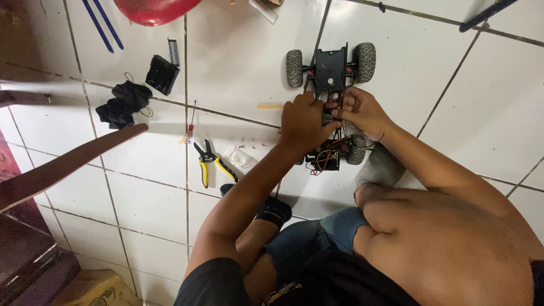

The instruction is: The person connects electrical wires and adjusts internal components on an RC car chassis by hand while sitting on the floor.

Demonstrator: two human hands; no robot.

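Note:
A small black toy car chassis with knobby grey tyres lies on the white tiled floor. My left hand rests over its middle, fingers curled down on the frame. My right hand pinches something small at the chassis centre, beside red parts and loose wires. What the fingers hold is hidden. The rear wheel shows just below my hands.
Yellow-handled pliers, a small screwdriver, a clear plastic bag, a black battery holder, a black cloth and a wooden stick lie to the left. A dark wooden furniture piece stands at far left. My bent knees are below.

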